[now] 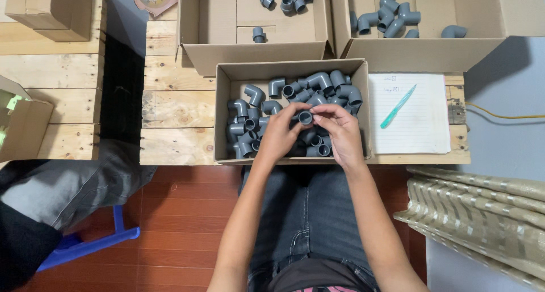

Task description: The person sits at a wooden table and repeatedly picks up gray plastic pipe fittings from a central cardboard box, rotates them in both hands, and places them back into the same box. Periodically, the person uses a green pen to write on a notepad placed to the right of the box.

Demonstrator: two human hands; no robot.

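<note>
Both of my hands meet over a cardboard box (223,113) filled with several grey plastic pipe elbows (318,87). Between them I hold one grey elbow fitting (305,118), its round opening facing up. My left hand (279,134) grips it from the left with thumb and fingertips. My right hand (339,132) pinches it from the right. The fitting hangs just above the pile in the box.
Two larger open cardboard boxes at the back, one (196,19) with a few grey fittings, another (420,51) with more elbows. A lined notepad (417,127) with a teal pen (398,106) lies right of the box. Another person's leg (68,184) is at left; striped cushion (482,207) at right.
</note>
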